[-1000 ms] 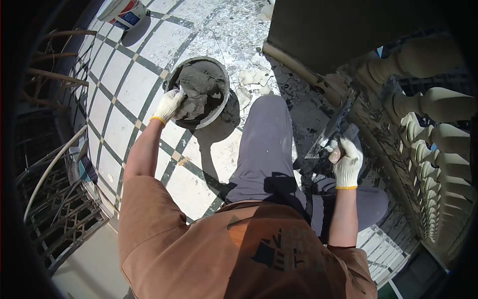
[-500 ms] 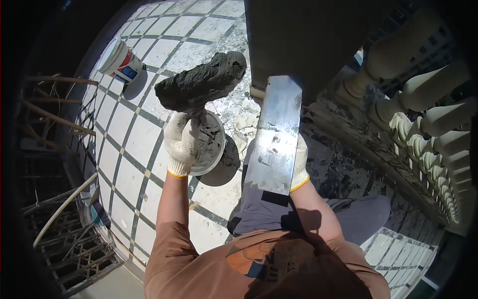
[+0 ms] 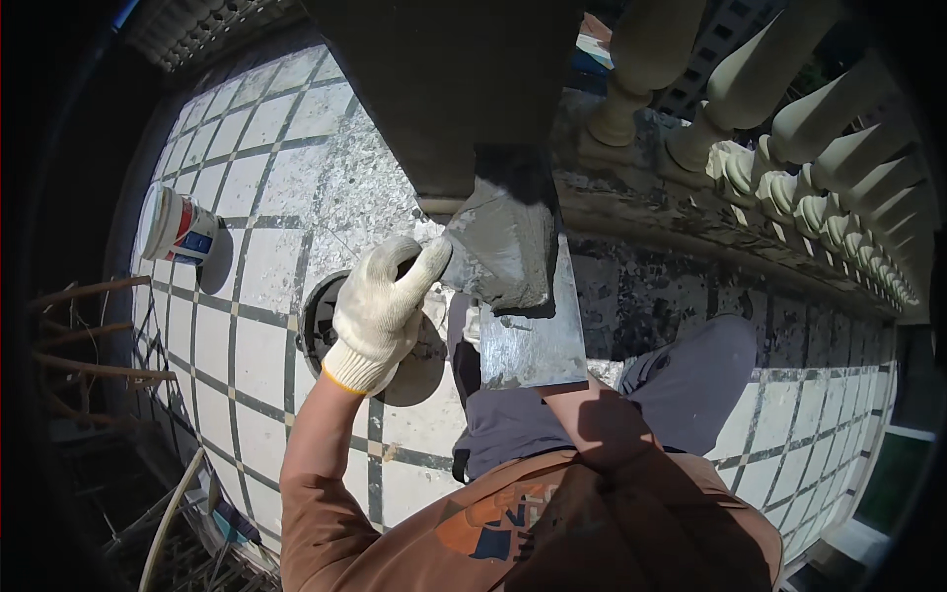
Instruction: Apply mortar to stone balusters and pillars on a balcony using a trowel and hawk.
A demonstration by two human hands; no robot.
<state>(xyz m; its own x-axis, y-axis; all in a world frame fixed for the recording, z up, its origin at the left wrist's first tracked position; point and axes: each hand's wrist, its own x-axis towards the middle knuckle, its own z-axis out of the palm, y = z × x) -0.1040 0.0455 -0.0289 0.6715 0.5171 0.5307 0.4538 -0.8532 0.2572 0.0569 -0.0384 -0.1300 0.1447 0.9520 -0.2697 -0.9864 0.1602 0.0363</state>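
Observation:
My left hand (image 3: 380,306), in a white knit glove, is closed with thumb and fingers on a putty knife (image 3: 503,242). Its wide blade is smeared with grey mortar and lies against a rectangular steel plastering trowel (image 3: 533,350). Dark mortar (image 3: 513,173) shows at the far end of the two blades, partly in shade. Behind the steel plate my right hand is mostly hidden; its forearm (image 3: 597,419) runs up to the near edge and holds the trowel flat. Under my left hand stands a round bucket (image 3: 322,314), partly covered by the glove.
A dark square pillar (image 3: 444,89) rises just beyond the trowel. Stone balusters (image 3: 740,84) line the right. A white, red and blue pail (image 3: 181,227) leans on the tiled floor (image 3: 261,261) at left. Bent wooden rods (image 3: 94,331) lie near the left edge.
The lump of mortar on the putty knife has moved right, from above the bucket onto the steel trowel. My left hand has turned toward the trowel. The view has shifted.

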